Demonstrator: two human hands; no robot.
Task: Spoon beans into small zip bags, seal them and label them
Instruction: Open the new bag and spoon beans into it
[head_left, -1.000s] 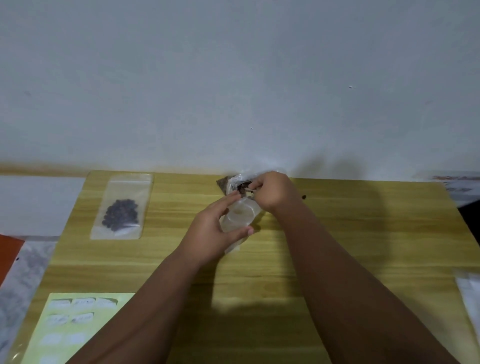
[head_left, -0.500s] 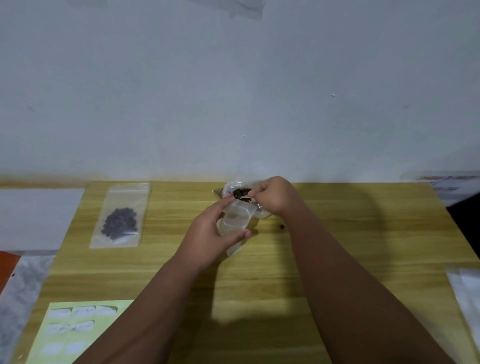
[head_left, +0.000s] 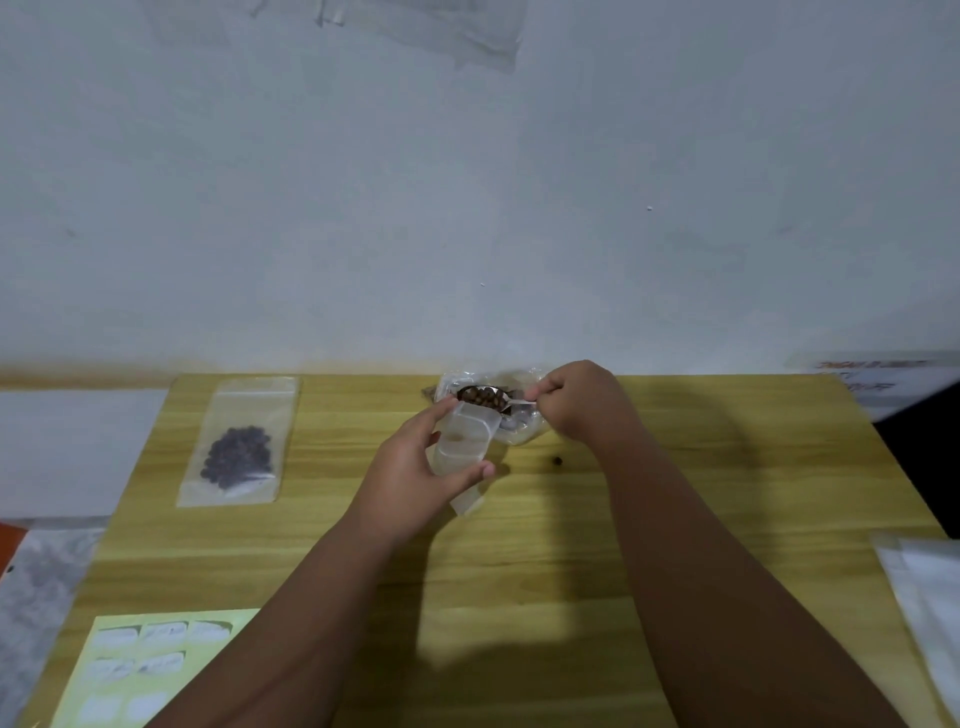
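Right hand (head_left: 576, 402) holds spoon (head_left: 500, 404) crosswise, bowl pointing left at zip bag (head_left: 460, 449).

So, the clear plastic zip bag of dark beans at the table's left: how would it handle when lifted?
The clear plastic zip bag is thin film lying flat, so probably floppy. Its dark beans form a loose clump, likely sliding to the low end. Small fill: probably light.
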